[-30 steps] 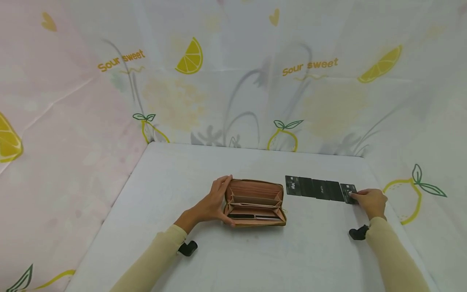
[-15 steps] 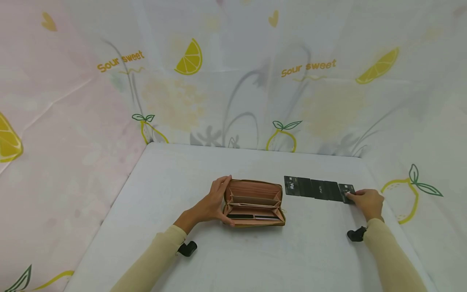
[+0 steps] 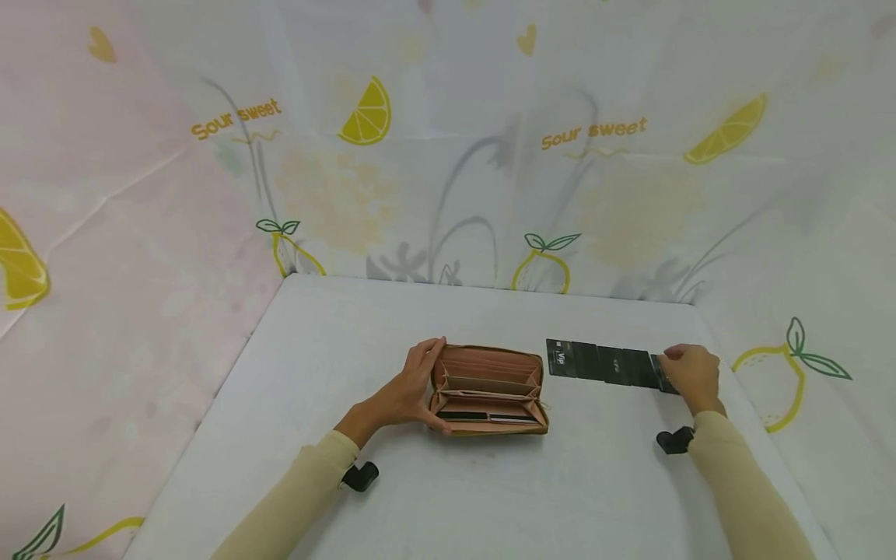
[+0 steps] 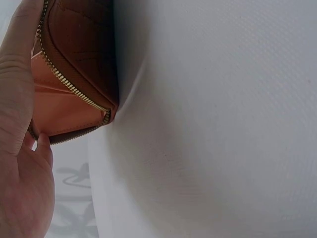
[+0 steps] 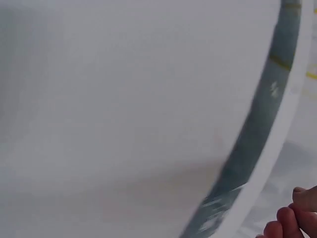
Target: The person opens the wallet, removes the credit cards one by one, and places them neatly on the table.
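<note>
A brown zip-around wallet point(image 3: 490, 389) lies spread open on the white table, with the edges of dark and pale cards point(image 3: 465, 416) showing in its front section. My left hand point(image 3: 406, 393) grips its left side, thumb at the front edge and fingers at the back; the gold zip point(image 4: 69, 84) shows close in the left wrist view. Several black cards point(image 3: 612, 364) form a slightly slanting row to the right of the wallet. Over the rightmost card hovers my right hand point(image 3: 693, 377), its loosely curled fingers point(image 5: 287, 220) holding nothing visible and partly hiding that card.
White cloth covers the table point(image 3: 448, 498). A lemon-printed curtain point(image 3: 448, 171) rises along the back and both sides. Each wrist wears a small black camera point(image 3: 360, 476).
My right hand has come off the rightmost card, moving up and to the left over the row. The left hand and wallet have stayed in place.
</note>
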Tool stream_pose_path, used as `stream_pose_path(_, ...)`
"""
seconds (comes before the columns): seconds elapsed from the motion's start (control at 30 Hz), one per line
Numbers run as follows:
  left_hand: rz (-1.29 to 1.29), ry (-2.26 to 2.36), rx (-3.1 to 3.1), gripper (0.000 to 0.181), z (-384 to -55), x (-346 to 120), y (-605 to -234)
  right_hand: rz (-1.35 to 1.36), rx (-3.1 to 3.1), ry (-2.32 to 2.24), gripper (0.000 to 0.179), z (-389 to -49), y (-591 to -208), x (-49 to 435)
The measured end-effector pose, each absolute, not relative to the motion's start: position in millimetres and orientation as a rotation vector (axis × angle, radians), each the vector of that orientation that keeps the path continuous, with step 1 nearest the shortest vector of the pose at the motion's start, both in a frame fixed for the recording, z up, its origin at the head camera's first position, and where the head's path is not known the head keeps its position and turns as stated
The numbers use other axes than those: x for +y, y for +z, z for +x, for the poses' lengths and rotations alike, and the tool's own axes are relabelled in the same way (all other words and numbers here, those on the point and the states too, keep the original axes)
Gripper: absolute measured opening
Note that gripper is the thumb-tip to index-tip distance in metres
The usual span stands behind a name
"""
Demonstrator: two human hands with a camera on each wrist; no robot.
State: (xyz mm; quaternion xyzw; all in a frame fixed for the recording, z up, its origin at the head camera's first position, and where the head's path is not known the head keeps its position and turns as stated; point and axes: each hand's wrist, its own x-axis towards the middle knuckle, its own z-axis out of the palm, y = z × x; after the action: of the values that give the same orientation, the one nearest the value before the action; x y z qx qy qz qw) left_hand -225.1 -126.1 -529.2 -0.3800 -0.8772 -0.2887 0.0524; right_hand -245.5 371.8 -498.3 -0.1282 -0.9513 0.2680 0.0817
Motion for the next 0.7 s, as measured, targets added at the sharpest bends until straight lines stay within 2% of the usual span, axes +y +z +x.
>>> stream_pose_path(0.33,-1.178,-0.844,-2.675,0.152,-226,-126,-528,0.312,-2.643,0.784,0.014,-240,-459,276)
stream_pose_path(0.57,-1.177,-0.830,-2.673,0.152,-225,-126,-526,0.815,-2.542,0.759,0.008,-212,-450,211)
stream_pose_path(0.7,-1.177,-0.858,-2.693,0.151,-223,-127,-524,1.000,-2.581,0.771,0.008,-191,-454,184)
